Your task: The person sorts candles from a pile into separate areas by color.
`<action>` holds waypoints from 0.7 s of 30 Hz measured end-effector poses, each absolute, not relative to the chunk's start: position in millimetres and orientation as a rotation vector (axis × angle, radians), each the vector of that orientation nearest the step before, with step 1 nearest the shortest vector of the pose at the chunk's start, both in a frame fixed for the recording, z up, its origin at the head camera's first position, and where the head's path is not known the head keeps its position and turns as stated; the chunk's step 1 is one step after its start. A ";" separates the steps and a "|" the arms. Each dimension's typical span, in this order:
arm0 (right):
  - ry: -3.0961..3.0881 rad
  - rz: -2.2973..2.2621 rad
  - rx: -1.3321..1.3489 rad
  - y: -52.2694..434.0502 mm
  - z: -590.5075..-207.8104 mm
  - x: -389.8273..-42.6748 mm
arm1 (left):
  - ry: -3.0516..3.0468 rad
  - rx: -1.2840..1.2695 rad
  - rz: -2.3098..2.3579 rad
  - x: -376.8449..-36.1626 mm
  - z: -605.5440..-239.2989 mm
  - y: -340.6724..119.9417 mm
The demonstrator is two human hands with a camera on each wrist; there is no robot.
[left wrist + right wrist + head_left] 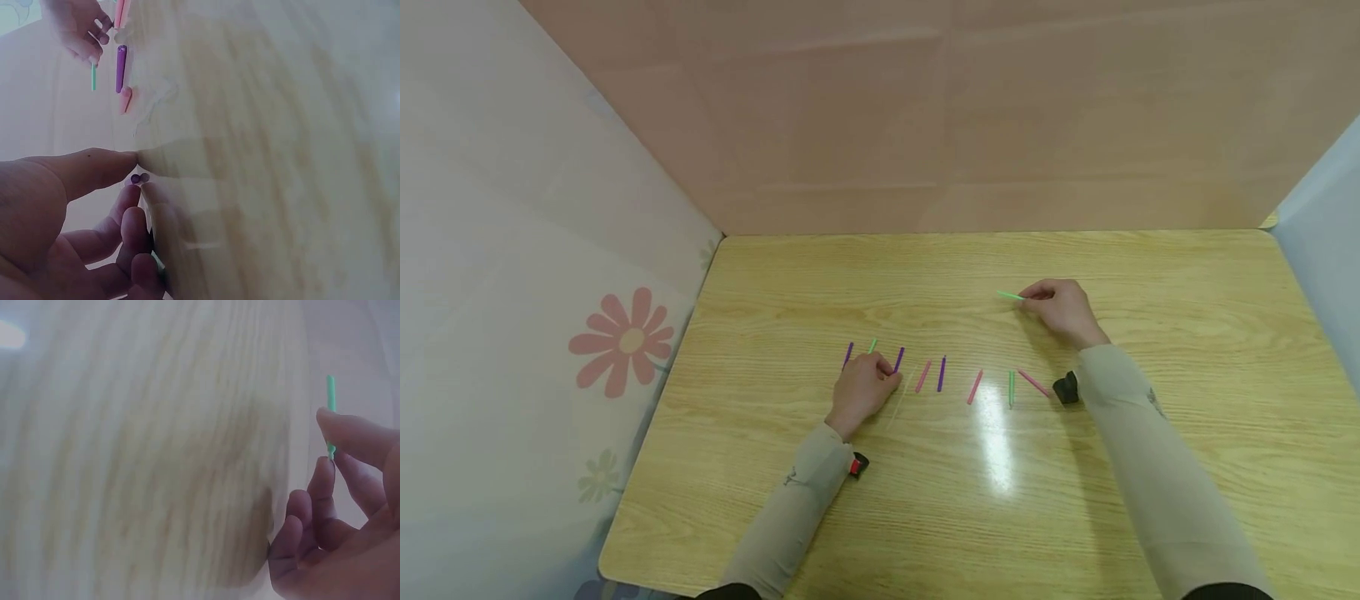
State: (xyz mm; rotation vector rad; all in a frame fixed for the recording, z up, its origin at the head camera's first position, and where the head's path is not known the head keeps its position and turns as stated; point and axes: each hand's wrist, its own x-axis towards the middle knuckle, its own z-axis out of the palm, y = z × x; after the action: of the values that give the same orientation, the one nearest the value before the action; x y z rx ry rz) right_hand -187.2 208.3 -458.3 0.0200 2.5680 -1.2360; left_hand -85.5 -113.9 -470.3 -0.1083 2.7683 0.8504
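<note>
The right hand [1063, 310] is pinching a green stick [1010, 295] at the far right of the table [1187, 433]. The left hand [862, 388] is resting with curled fingers on the row of sticks (whether it is gripping one, I cannot tell).

Legible text, labels, brands, numbers, signs: none in any view. The sleeve [1150, 400] of each arm carries a small dark mark, too small to read. The side wall panel [512, 250] bears printed flowers only, with no lettering.
</note>
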 end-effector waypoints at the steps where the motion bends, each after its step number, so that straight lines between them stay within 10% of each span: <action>1: 2.568 -1.237 0.027 207.4 -458.5 -189.3 | 2.768 -0.106 0.856 -85.4 -470.3 -114.0; 21: 2.484 -1.273 0.144 196.5 -460.5 -212.8 | 2.786 -0.094 0.861 -85.8 -471.5 -115.3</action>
State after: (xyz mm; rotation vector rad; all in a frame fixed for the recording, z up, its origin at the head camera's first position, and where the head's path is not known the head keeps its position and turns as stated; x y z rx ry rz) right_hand -212.8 196.5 -460.5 0.1440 2.4836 -1.2728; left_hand -85.8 -115.3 -471.5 -0.0940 2.7860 0.8613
